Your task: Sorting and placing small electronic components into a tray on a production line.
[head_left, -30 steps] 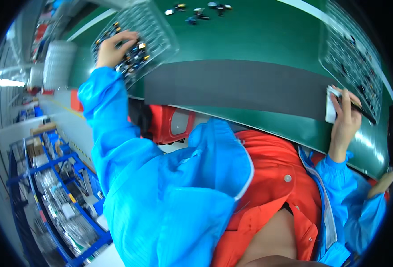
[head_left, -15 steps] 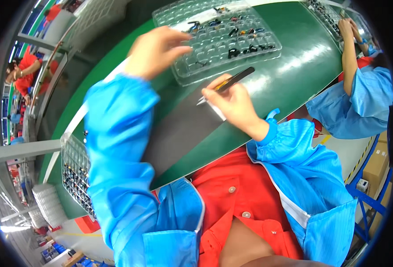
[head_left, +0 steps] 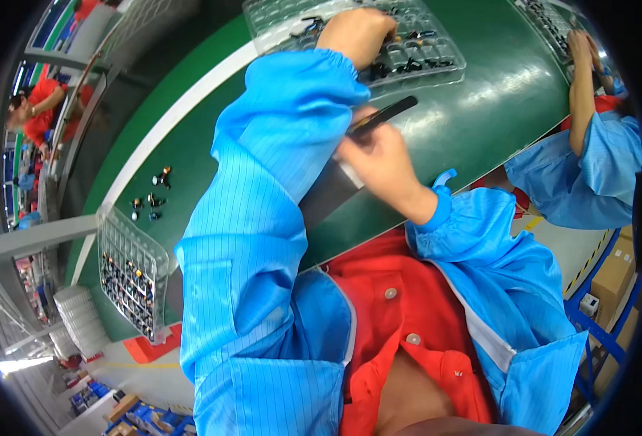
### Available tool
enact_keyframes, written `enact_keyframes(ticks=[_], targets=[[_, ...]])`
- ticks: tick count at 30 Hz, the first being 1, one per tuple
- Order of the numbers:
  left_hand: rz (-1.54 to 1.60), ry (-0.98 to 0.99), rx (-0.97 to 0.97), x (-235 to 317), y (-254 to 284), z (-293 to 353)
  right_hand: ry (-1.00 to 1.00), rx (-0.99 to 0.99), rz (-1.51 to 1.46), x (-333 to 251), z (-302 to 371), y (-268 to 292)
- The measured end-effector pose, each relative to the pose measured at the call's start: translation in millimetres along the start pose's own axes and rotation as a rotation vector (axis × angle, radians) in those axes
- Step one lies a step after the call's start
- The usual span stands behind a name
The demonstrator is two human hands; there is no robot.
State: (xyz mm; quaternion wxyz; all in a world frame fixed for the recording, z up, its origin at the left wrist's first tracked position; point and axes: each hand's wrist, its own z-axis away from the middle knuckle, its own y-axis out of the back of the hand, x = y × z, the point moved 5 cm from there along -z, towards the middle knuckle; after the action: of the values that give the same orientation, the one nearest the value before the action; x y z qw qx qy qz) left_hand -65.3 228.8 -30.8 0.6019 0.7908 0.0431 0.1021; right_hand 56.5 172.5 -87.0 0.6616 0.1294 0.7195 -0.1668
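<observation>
Two bare hands are close together, likely so that both can serve one working spot. The right hand [head_left: 386,163] is curled, thumb and fingers closed around a slender black tool [head_left: 385,116] whose dark end points up and to the right; its other end is hidden. That slanting hold, much like a pen's, probably gives fine control while the palm is low over the table. A white piece [head_left: 350,175] shows just beside this hand; whether the fingers press on it, I cannot tell. The left hand [head_left: 357,35] reaches beyond the right one, bent at the wrist, over a clear compartment tray [head_left: 448,57]. Its fingers curl out of sight, so whether they pinch one of the small dark parts [head_left: 410,65] lying in that tray cannot be told. The compartments presumably keep the parts separate and easy to pick out.

Further out, a dark mat [head_left: 322,198] lies partly behind the blue left sleeve [head_left: 263,167], perhaps as a protective surface on the green table [head_left: 481,102]. Left of the sleeve, a few loose parts [head_left: 156,201] lie clustered near a second clear tray [head_left: 128,236], its lower portion crowded with similar pieces. At far right, a co-worker's hands [head_left: 581,45] are at another tray [head_left: 545,30].
</observation>
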Motion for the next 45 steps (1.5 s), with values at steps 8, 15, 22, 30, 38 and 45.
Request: enact_keyframes(ticks=[8, 15, 22, 30, 38, 45], targets=[[1.615, 0.616, 0.447, -31.4, 48.5, 83.4, 0.148, 0.098, 0.072, -11.3, 1.3, -1.6], [1.875, 0.884, 0.401, -8.3, 33.4, 204.6, 0.190, 0.112, 0.253, -13.2, 4.4, -7.8], [1.623, 0.788, 0.595, -1.1, 10.7, 221.5, 0.246, 0.089, 0.409, -14.4, 12.4, -22.5], [1.410, 0.679, 0.596, -2.4, 3.0, 220.7, 0.335, 0.175, 0.373, -14.0, 9.6, -24.2], [1.361, 0.714, 0.623, -3.0, 2.0, 220.7, -0.012, 0.068, 0.047, -8.0, -0.9, -11.3], [1.392, 0.872, 0.545, 1.0, 4.2, 223.6, -0.145, -0.059, -0.364, -8.8, -0.3, -16.2]])
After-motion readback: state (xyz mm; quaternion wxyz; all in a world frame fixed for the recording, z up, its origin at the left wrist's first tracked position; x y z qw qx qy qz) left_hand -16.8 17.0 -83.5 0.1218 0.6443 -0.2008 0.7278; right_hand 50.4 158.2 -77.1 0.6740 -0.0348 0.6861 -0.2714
